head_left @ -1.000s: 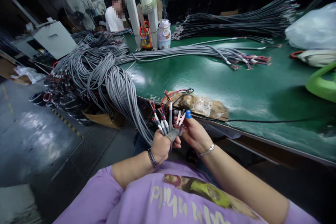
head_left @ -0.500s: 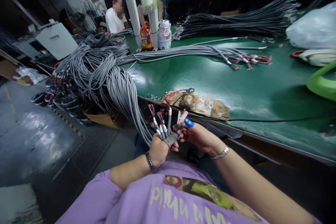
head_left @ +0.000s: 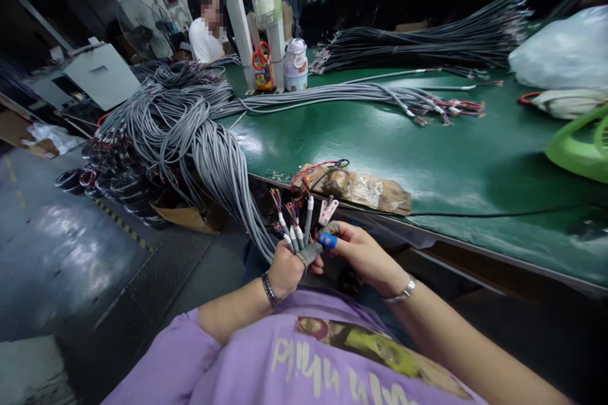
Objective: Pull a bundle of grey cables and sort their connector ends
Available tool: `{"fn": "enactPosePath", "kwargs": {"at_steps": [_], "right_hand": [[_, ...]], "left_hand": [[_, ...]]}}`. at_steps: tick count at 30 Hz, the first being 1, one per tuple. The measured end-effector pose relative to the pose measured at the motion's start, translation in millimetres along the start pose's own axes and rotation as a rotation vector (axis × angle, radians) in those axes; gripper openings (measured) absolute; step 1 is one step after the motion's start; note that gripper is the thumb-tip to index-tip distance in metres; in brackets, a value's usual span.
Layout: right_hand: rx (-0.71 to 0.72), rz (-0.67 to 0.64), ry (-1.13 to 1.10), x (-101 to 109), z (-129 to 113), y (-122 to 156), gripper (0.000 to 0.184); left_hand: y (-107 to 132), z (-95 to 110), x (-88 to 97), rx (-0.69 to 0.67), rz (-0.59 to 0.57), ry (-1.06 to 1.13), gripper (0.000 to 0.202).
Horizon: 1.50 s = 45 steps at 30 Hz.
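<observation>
Pointing lengthwise toward twelve o'clock, round grey plastic-sheathed cables [head_left: 308,224] are filling the clamped left hand [head_left: 289,267]; right hand [head_left: 365,255], grip unclear

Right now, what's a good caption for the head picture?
Left hand grips gray cables, right hand close by, near a pink clip.

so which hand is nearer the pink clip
Right. The right hand is at the lower end of the pink clip; the left hand is farther off, down to its left, wrapped around grey cables.
</observation>
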State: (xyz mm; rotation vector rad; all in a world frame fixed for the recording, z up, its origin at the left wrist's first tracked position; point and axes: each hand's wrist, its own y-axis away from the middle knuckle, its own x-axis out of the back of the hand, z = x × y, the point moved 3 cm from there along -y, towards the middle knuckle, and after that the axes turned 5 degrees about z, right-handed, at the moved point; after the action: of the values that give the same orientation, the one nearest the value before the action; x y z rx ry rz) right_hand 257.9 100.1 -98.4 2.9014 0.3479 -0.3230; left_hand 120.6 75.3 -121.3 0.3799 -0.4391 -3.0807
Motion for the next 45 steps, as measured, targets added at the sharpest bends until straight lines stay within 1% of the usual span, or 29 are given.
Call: {"fn": "enactPosePath", "kwargs": {"at_steps": [4, 8, 13, 18, 22, 27, 30, 33, 37, 41, 45], "right_hand": [[0.016, 0.063, 0.017, -3.9, -0.6, -3.0, 0.038], [0.012, 0.100, 0.058, -3.9, 0.7, -7.8, 0.040], [-0.003, 0.135, 0.027, -3.8, 4.9, -10.3, 0.039], [-0.012, 0.100, -0.059, -4.3, 8.4, -7.8, 0.036], [-0.057, 0.053, -0.136, 5.8, 14.2, -5.5, 0.037], [-0.167, 0.123, -0.303, 22.3, 18.7, -12.1, 0.044], [-0.216, 0.076, -0.359, 19.9, 14.4, -20.5, 0.042], [-0.201, 0.016, -0.381, 12.6, 8.9, -27.0, 0.042], [-0.170, -0.012, -0.409, 6.0, 7.7, -30.2, 0.042], [-0.192, 0.047, -0.475, 5.7, 11.2, -32.2, 0.039], [-0.171, 0.081, -0.505, 6.4, 14.5, -35.7, 0.037]], "left_hand": [[0.0, 1.4, 2.2, -0.003, 0.003, 0.007, 0.042], [-1.7, 1.1, 4.1, -0.007, 0.071, 0.020, 0.044], [-3.0, 2.6, 3.1, -0.005, 0.129, 0.065, 0.043], [-2.6, 6.2, 1.9, 0.007, 0.140, 0.071, 0.043], [-4.3, 8.5, 2.2, 0.009, 0.145, 0.089, 0.039], [-2.4, 17.4, -1.9, 0.038, 0.114, 0.158, 0.037], [1.8, 26.5, -8.6, 0.043, 0.050, 0.184, 0.041], [2.9, 30.5, -14.5, 0.053, -0.009, 0.179, 0.045], [-3.6, 23.6, -14.4, 0.064, 0.002, 0.154, 0.042], [-10.8, 15.1, -11.2, 0.062, 0.011, 0.166, 0.039], [-12.8, 12.1, -9.6, 0.064, 0.005, 0.171, 0.037]]}}
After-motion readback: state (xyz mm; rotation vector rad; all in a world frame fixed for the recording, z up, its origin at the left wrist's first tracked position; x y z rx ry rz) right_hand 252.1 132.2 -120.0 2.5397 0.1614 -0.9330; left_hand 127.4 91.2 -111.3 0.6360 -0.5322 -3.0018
